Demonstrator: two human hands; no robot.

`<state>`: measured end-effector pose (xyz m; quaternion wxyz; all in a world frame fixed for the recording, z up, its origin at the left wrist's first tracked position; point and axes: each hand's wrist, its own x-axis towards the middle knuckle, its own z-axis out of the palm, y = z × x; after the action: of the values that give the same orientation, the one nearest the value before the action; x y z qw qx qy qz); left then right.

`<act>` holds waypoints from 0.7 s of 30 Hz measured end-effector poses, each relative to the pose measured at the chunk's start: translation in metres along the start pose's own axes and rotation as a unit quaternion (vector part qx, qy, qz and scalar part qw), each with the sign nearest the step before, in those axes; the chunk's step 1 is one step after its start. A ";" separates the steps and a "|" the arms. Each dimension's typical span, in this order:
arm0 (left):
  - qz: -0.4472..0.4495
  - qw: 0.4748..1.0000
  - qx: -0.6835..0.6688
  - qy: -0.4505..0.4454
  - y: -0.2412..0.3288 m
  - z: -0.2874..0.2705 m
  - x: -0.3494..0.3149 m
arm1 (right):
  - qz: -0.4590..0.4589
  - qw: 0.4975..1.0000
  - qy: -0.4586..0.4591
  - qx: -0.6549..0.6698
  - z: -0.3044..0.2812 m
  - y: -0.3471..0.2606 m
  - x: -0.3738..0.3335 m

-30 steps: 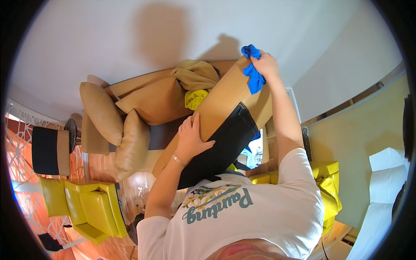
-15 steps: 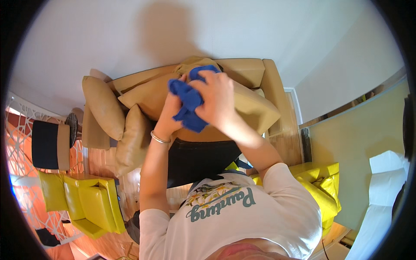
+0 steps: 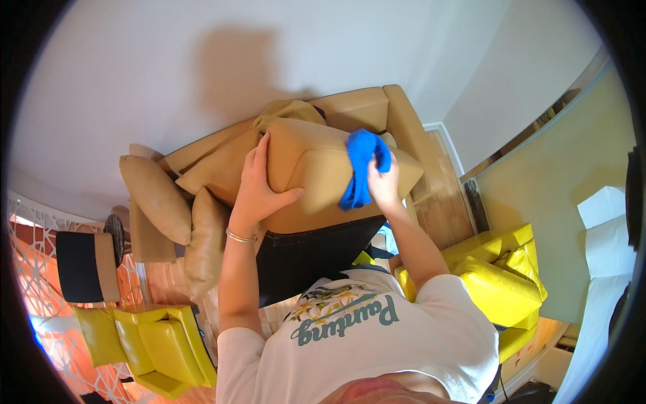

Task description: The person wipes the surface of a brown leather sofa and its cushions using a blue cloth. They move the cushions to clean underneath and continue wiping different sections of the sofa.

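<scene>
A large tan leather sofa cushion [image 3: 319,178] with a black underside [image 3: 313,259] is tilted up in front of me. My left hand [image 3: 259,185] grips its left end, thumb on the front face and fingers around the upper corner. Bunched in my right hand [image 3: 383,187] is a blue cloth [image 3: 361,168], which lies against the cushion's right part and hangs down over its face. Part of the cloth is smeared by motion.
Behind the cushion stands the tan sofa [image 3: 404,111] against a pale wall. Loose tan pillows [image 3: 156,198] lean at its left. Yellow armchairs [image 3: 168,347] are on either side of me. A dark stool-like seat [image 3: 87,266] stands at the far left.
Both hands held the blue cloth together above the cushion. They have parted: the left has let go of it and taken the cushion's end, the right has carried the cloth rightward onto the cushion.
</scene>
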<state>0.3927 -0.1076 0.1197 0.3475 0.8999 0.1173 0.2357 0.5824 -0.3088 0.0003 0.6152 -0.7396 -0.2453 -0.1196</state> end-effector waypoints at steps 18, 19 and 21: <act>0.029 0.981 -0.125 0.145 0.097 -0.043 0.003 | -0.174 0.962 0.111 0.178 0.002 -0.101 0.042; 0.037 0.983 -0.106 0.142 0.104 -0.050 0.005 | -0.229 0.954 0.083 0.177 0.005 -0.120 0.050; 0.050 0.987 -0.062 0.139 0.112 -0.064 0.008 | -0.326 0.944 -0.001 0.043 -0.004 -0.173 0.057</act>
<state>0.3727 -0.1495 0.2400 0.3708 0.8398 0.1043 0.3827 0.5437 -0.2795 0.1758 0.5732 -0.5923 -0.4786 -0.3027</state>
